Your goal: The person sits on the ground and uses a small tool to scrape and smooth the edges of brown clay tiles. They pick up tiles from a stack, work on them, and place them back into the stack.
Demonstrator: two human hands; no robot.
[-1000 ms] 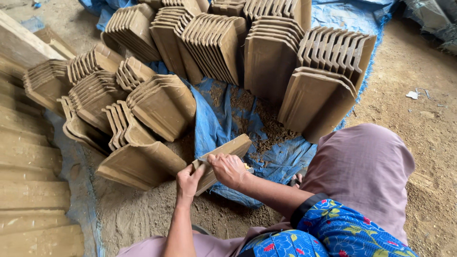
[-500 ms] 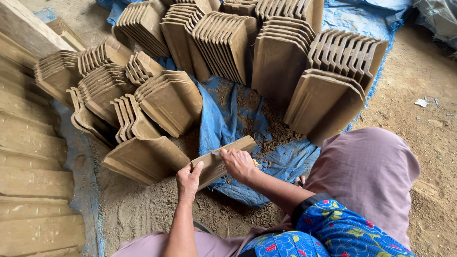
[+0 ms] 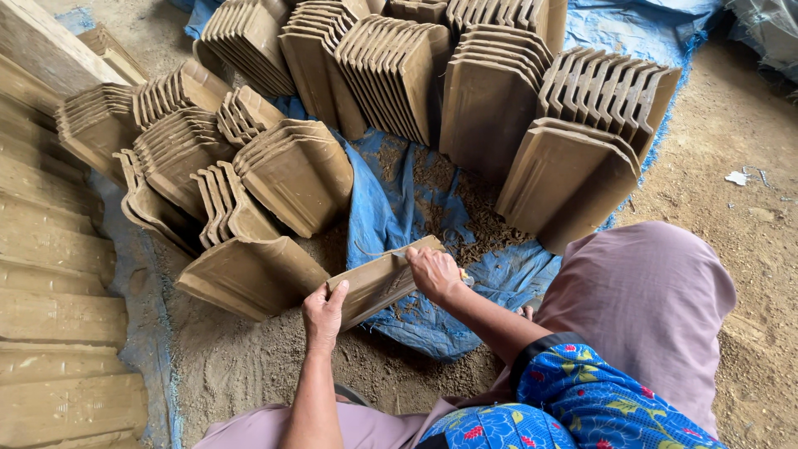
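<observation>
The left hand [image 3: 322, 312] is clamped on the near end of an unfired clay roof tile [image 3: 378, 281], thumb over the top edge, holding it on edge and tilted so its long upper rim faces the person. The right hand [image 3: 434, 273] is closed at the far end of that rim; whether it pinches a small tool cannot be told, though a thin curl of clay [image 3: 376, 252] stands off the edge just beside it, which suggests the rim is being pared. Held this way, between the knees and above the ground, the tile presents its edge to the working hand while the other hand steadies it.

Below the tile lies a blue tarpaulin [image 3: 391, 191], strewn with brown clay crumbs [image 3: 465, 216], placed where shavings fall. Just left, a stack of similar tiles [image 3: 249, 278] leans within reach. Beyond, more rows of tiles [image 3: 490, 91] stand on edge, leaning on each other so air can pass between them. Wooden planks [image 3: 50, 291] run along the left.
</observation>
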